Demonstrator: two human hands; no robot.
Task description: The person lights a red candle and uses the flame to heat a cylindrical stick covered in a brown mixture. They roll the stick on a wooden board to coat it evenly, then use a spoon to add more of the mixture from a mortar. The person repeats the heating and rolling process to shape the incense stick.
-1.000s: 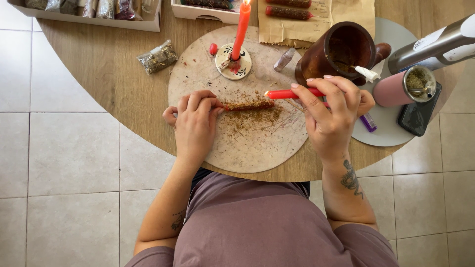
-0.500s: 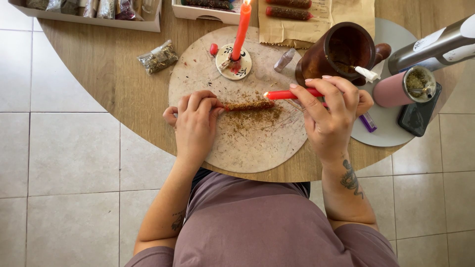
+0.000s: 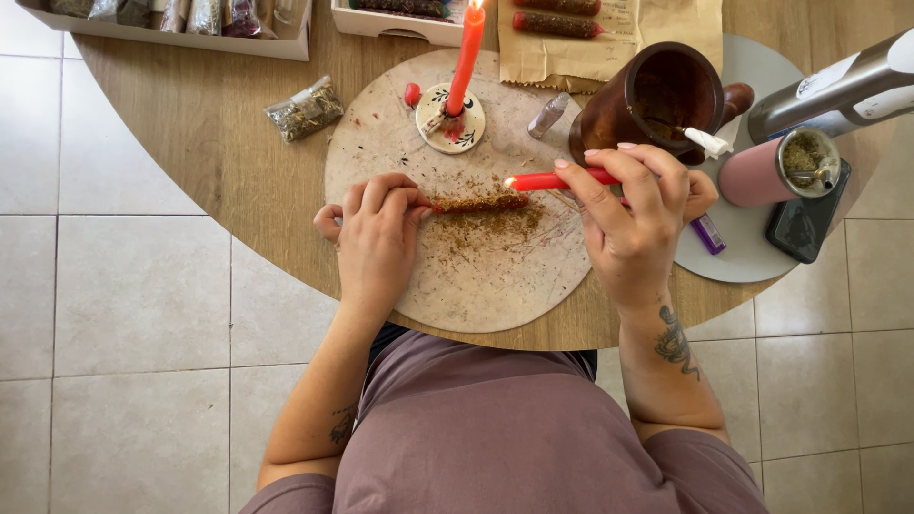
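A round wooden table (image 3: pixel 219 162) stands on a pale tiled floor (image 3: pixel 114 314), seen from above, with a round stone board (image 3: pixel 476 286) lying at its near edge. The left hand (image 3: pixel 376 238) rests on the board, its fingers curled shut on the left end of a herb-coated candle (image 3: pixel 481 203), which lies flat across the board's middle amid loose brown herb crumbs (image 3: pixel 495 228). The right hand (image 3: pixel 633 224) hovers just right of it, fingers pinched around a plain red candle (image 3: pixel 552 180) held level, its lit tip just above the coated candle's right end. Farther back on the board, a tall red lit candle (image 3: pixel 466 57) stands upright in a small painted holder (image 3: pixel 450 119). A brown mortar (image 3: pixel 647 95) sits behind the right hand, and a small bag of dried herbs (image 3: pixel 305 109) lies far left.
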